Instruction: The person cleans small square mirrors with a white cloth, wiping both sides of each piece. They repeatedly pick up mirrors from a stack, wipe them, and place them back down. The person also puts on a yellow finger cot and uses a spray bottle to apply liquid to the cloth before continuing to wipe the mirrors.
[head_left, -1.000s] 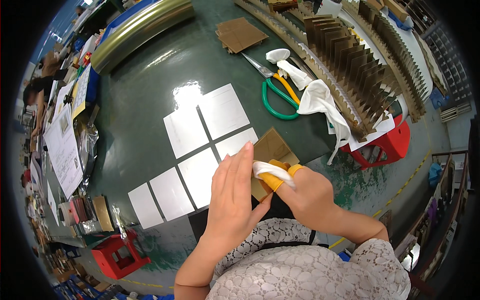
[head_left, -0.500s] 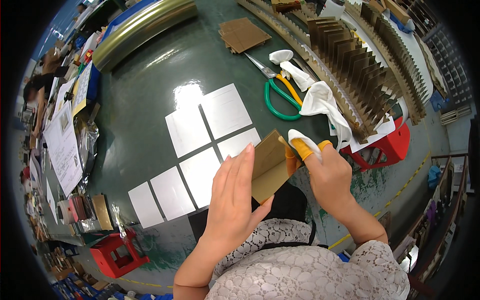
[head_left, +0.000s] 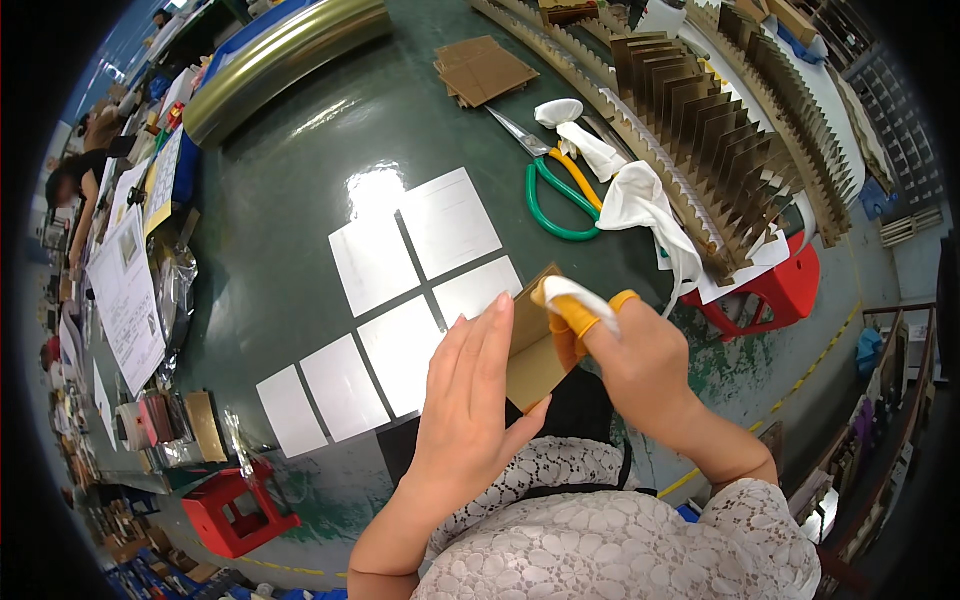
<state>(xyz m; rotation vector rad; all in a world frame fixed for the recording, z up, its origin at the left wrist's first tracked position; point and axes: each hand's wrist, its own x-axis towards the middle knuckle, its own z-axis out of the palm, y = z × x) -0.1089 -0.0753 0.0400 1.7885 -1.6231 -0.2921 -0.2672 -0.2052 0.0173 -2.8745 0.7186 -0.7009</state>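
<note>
A folded brown cardboard piece (head_left: 537, 376) stands tilted at the table's near edge, its inner faces showing. My left hand (head_left: 462, 405) grips it from the left, fingers straight and together along the outer side, thumb at the lower edge. Orange and white finger covers (head_left: 572, 312) sit on the fingers of my right hand (head_left: 642, 358). Those fingers are bent and closed at the board's upper right part; their tips are partly hidden. Flat white squares and rectangles (head_left: 374, 267) lie in rows just beyond my left hand.
Green-and-orange-handled scissors (head_left: 562, 205) lie beside white cloth pieces (head_left: 636, 200). Brown cardboard squares (head_left: 484, 70) are stacked at the back. Slotted strips hold upright brown cards (head_left: 700, 140) at right. A gold film roll (head_left: 290, 65) lies far left. Red stools (head_left: 232, 510) stand below.
My right hand has moved left and slightly up over the cardboard piece, covering more of its inner face. My left hand stays nearly in place.
</note>
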